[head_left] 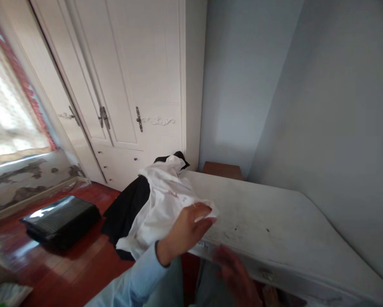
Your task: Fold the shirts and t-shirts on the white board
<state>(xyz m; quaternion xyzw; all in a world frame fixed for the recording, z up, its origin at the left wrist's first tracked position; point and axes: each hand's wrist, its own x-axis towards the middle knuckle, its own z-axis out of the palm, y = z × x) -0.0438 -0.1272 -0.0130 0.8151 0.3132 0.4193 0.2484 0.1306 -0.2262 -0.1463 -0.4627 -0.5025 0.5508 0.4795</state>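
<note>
A white wardrobe fills the upper left of the frame. Below it, a white surface spans the lower right. A white garment with a small red print lies at lower centre, across the surface's left end, over a black garment. The left hand pinches the white garment's right edge between its fingers; the right hand, at bottom centre, is blurred, its fingers' spread impossible to tell.

Rumpled white garment over table
</note>
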